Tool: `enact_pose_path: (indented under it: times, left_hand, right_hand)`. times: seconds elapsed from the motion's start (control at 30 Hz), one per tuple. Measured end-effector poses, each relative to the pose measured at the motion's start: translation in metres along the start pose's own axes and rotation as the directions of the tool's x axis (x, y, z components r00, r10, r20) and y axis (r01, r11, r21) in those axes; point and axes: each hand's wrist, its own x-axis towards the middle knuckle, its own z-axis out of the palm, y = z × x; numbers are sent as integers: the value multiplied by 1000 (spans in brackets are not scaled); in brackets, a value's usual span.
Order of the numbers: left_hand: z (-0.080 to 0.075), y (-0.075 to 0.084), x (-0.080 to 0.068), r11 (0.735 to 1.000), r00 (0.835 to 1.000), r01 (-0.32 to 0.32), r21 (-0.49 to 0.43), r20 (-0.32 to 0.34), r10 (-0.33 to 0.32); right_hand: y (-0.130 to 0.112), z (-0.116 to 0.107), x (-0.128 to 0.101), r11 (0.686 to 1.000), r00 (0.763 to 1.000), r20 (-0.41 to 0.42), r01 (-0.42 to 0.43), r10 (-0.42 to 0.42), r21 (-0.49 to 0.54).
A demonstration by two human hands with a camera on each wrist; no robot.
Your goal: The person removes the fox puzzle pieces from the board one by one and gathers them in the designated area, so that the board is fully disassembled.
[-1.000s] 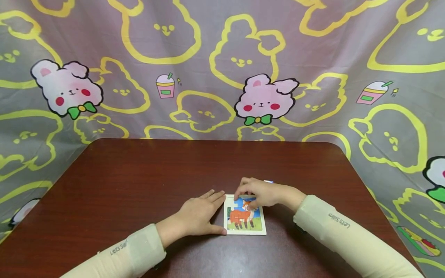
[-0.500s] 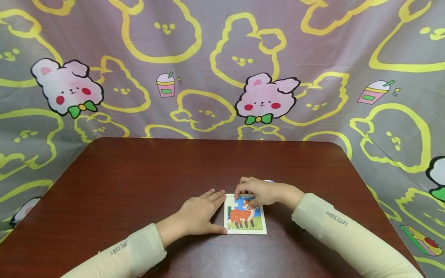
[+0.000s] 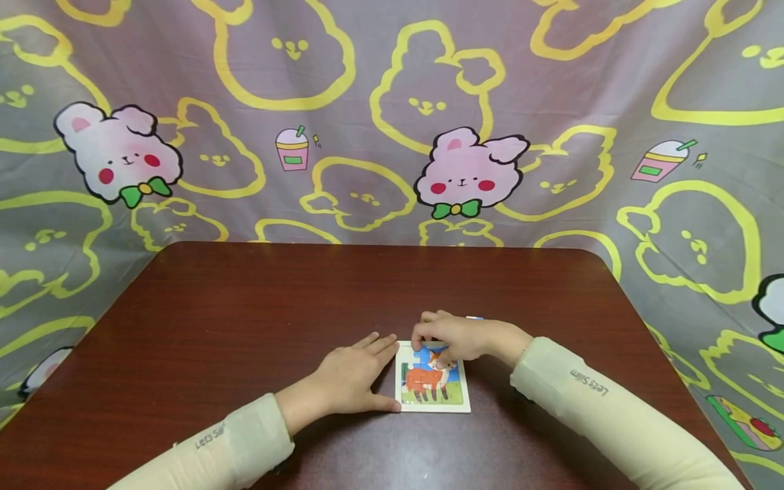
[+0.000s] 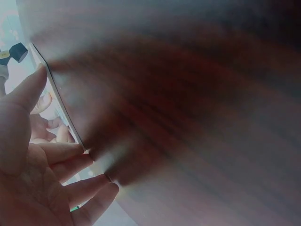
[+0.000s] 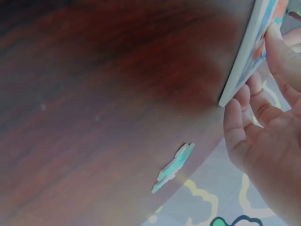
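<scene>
A small jigsaw puzzle of an orange fox (image 3: 429, 381) lies on the table in a white frame (image 3: 436, 410). Bare pale backing shows at its upper left. My left hand (image 3: 346, 378) lies spread along the frame's left side, thumb at the near corner and fingertips at the far corner. Over the puzzle's far part, my right hand (image 3: 453, 335) bends its fingers, thumb on the fox's head and forefinger at the blue sky, pinching a blue puzzle piece (image 3: 424, 355). The hand partly hides this piece. Its other fingers curl by the frame's far edge in the right wrist view.
A loose puzzle piece (image 5: 174, 167) lies on the dark brown table (image 3: 275, 292) beyond my right hand, mostly hidden by that hand in the head view. A printed curtain (image 3: 343, 136) hangs behind the table and along its sides.
My right wrist and forearm have shifted slightly left, with its fingers still over the far part of the puzzle. My left hand stays at the frame's side.
</scene>
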Motion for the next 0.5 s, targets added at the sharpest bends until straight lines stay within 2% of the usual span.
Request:
enact_pose_path:
  times: [0.23,0.5]
  left_hand:
    - [-1,0,1,1000,1000,-2,3,-4,2]
    - [-1,1,1,1000,1000,3,5,-3,-3]
  right_hand:
    - [1,1,-2,1000,1000,-23,3,-2,12]
    - [2,3,-6,998,997,-66,50,-47,48]
